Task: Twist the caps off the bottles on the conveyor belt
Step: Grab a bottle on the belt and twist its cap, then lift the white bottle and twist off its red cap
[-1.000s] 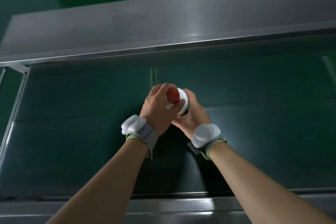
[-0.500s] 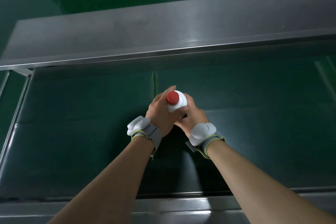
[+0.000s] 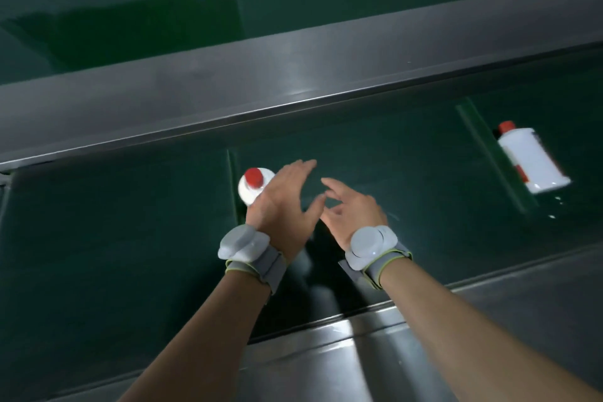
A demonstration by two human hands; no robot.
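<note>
A white bottle [image 3: 249, 191] with a red cap [image 3: 254, 177] stands upright on the dark green conveyor belt [image 3: 114, 238], next to a raised belt cleat. My left hand [image 3: 284, 202] hovers just right of it, fingers spread, holding nothing; its wrist partly hides the bottle's lower side. My right hand [image 3: 352, 212] is open too, a little further right, above the belt. A second white bottle [image 3: 532, 160] with a red cap [image 3: 506, 127] lies on its side at the far right of the belt, cap pointing away from me.
A steel rail [image 3: 228, 88] runs along the belt's far side and another steel rail [image 3: 359, 352] along the near side. Raised green cleats [image 3: 483, 140] cross the belt. Both wrists carry grey bands with white pods.
Both hands have let go of the red-capped bottle, which now stands alone on the belt with its cap on. The hands have shifted right and opened. The view swung right, revealing a second bottle.
</note>
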